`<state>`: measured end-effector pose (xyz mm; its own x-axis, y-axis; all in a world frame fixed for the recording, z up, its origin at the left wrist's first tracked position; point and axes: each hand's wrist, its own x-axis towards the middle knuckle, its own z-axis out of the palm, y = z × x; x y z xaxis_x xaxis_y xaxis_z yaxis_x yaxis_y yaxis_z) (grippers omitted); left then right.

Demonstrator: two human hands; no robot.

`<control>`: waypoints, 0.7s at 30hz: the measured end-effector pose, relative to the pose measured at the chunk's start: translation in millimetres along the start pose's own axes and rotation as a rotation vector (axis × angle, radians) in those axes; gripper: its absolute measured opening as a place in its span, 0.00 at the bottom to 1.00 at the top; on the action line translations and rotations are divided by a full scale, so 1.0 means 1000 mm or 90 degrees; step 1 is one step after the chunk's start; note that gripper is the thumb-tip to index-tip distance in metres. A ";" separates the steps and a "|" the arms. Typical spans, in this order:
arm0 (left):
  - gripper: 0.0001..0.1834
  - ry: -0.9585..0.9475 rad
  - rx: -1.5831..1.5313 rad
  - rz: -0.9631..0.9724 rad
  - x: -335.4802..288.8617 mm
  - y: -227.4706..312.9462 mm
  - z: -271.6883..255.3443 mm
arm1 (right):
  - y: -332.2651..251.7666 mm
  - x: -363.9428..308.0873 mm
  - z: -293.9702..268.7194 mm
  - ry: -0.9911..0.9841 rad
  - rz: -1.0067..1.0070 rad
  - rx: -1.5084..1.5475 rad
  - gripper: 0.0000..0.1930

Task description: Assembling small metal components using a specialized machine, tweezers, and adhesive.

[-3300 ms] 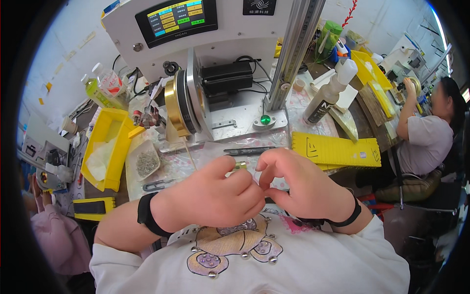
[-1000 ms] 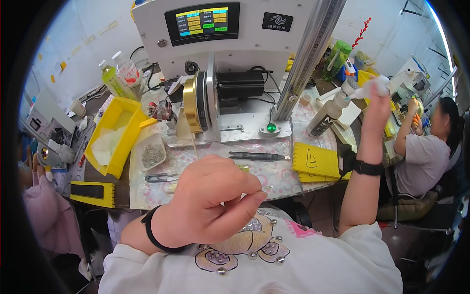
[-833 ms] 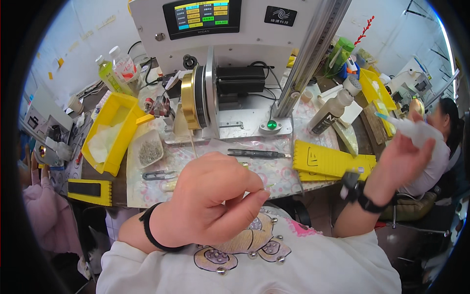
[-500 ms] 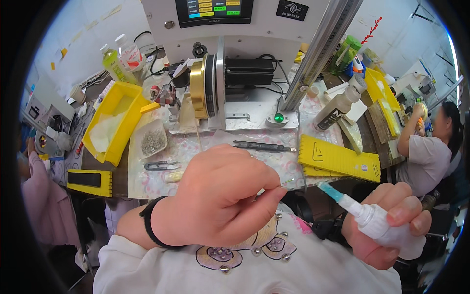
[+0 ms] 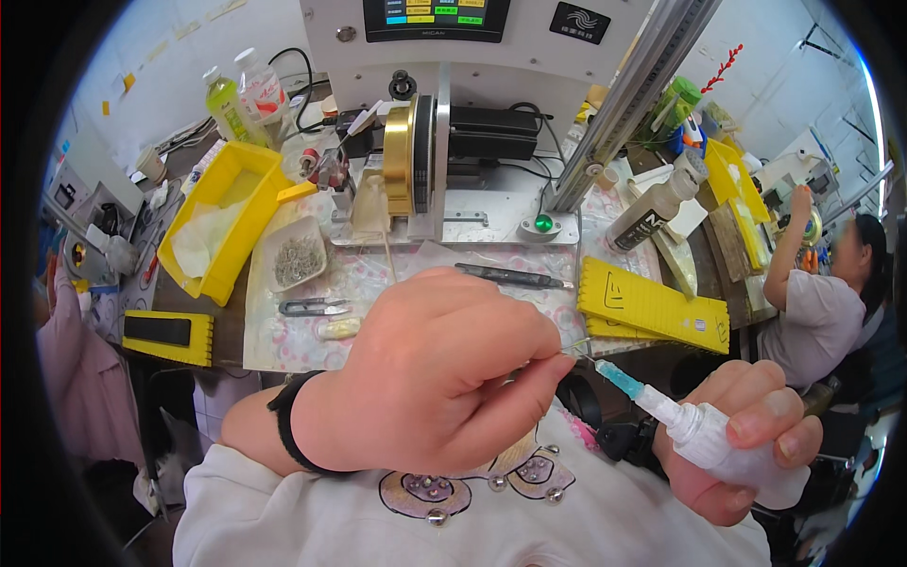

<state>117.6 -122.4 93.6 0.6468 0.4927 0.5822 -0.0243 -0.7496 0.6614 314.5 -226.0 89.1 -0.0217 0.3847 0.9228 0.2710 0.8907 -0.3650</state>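
My left hand (image 5: 439,373), with a black band at its wrist, is closed in a pinch between thumb and forefinger. A thin, fine piece like wire or thread (image 5: 578,346) pokes out of that pinch; its kind is too small to make out. My right hand (image 5: 763,408) is wrapped round a white squeeze bottle (image 5: 701,437). Its teal dispensing tip (image 5: 619,379) ends in a narrow needle pointing up and left, close to the thin piece. Whether the two touch I cannot tell.
A machine with a gold-coloured wheel (image 5: 397,161) stands behind my hands. On the table lie a tray of small metal pieces (image 5: 300,257), thread snips (image 5: 314,307), a black pen-like tool (image 5: 510,275), a yellow board (image 5: 652,307) and a grey bottle (image 5: 652,210). A co-worker (image 5: 822,293) sits at right.
My right hand has brought the squeeze bottle left, so its tip is now close to my left fingertips. The left hand keeps its pinch. The whole view has shifted slightly.
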 end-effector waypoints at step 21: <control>0.05 0.017 0.005 0.005 -0.008 0.003 0.000 | 0.004 -0.005 -0.008 -0.042 -0.022 0.040 0.22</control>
<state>111.8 -128.6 91.0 0.6262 0.4982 0.5998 -0.0236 -0.7568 0.6532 323.8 -226.3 84.1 -0.0945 0.3675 0.9252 0.2079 0.9161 -0.3427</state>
